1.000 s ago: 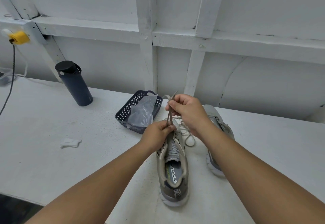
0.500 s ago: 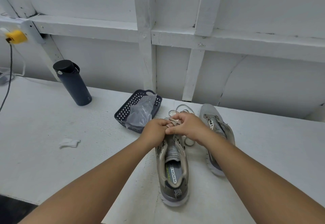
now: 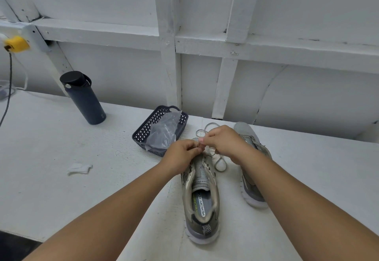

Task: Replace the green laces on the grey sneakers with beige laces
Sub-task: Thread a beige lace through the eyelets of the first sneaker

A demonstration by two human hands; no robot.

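Observation:
Two grey sneakers lie on the white table. The near sneaker [image 3: 202,199] points away from me, heel toward me, its insole showing. The second sneaker [image 3: 251,180] lies to its right, partly under my right forearm. A beige lace [image 3: 219,161] loops loosely between them and behind my hands. My left hand [image 3: 180,155] and my right hand [image 3: 222,141] meet over the toe end of the near sneaker, fingers curled and pinching the lace there. The eyelets under my hands are hidden. No green lace shows.
A dark perforated basket [image 3: 143,132] with a clear plastic bag [image 3: 164,132] stands left of my hands. A dark bottle [image 3: 84,98] stands at the back left. A crumpled white scrap [image 3: 79,168] lies on the left. The white framed wall rises close behind.
My right hand held the lace end raised above the shoe a second ago; it has come down to the toe end and meets my left hand there.

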